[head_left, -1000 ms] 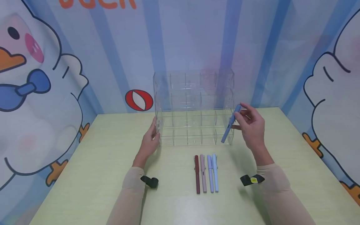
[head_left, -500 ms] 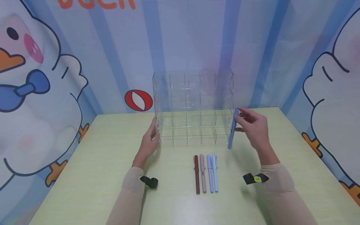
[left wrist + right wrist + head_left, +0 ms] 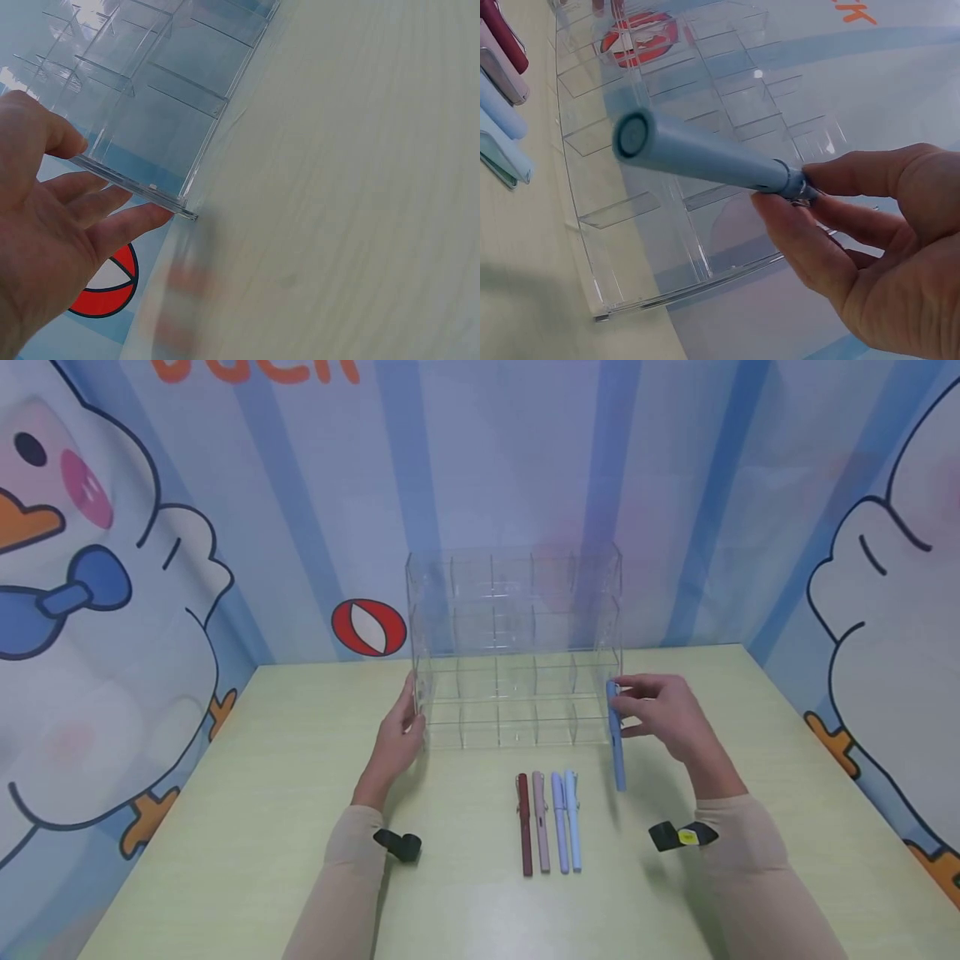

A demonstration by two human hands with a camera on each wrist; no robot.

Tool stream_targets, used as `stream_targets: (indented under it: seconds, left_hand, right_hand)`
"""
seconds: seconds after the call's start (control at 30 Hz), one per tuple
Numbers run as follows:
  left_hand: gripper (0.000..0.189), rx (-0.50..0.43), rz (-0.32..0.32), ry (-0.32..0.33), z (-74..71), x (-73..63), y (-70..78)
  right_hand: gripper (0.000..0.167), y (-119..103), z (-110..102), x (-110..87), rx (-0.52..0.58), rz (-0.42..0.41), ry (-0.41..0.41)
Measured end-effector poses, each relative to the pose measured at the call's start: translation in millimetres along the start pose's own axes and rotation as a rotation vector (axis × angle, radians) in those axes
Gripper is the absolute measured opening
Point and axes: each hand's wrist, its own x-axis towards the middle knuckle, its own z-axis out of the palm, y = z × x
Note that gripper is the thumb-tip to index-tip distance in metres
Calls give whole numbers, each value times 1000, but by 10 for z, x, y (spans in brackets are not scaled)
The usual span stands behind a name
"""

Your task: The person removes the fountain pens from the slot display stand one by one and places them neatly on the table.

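A clear acrylic organizer (image 3: 498,724) with stepped rows of compartments stands at the back of the table. My left hand (image 3: 395,739) grips its left side panel (image 3: 135,186), thumb on one face and fingers on the other. At the opposite side, my right hand (image 3: 670,718) pinches a blue pen (image 3: 617,747) by its clip end between thumb and fingers. The pen hangs steeply in front of the organizer's right front corner, its other end (image 3: 634,135) toward the right wrist camera. Both hands' palms are partly hidden in the head view.
In front of the organizer lie a maroon pen (image 3: 525,827), a mauve pen (image 3: 542,822), a lavender pen (image 3: 560,824) and a light blue pen (image 3: 573,822), side by side. A printed backdrop (image 3: 517,452) rises behind the pale table (image 3: 262,827).
My right hand has lowered the blue pen and brought it nearer, turning it from a slant over the organizer's right end to nearly upright. The left hand keeps its grip in place.
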Motion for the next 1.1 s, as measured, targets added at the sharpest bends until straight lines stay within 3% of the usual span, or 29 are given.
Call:
stream_targets:
  seconds: [0.17, 0.27, 0.37, 0.83, 1.1]
  left_hand:
    - [69, 13, -10, -22, -35, -55, 190]
    - [70, 16, -5, -17, -34, -52, 164]
    - [73, 16, 9, -1, -6, -2, -6]
    - [71, 9, 0, -8, -8, 9, -9]
    - [68, 15, -4, -34, -56, -124, 400]
  right_hand:
    - [48, 34, 13, 12, -37, 83, -83]
    - [47, 75, 25, 23, -52, 112, -129]
    - [46, 110, 38, 39, -76, 133, -171]
    - [39, 343, 27, 128, 7, 239, -350]
    - [35, 489, 55, 195, 17, 303, -352]
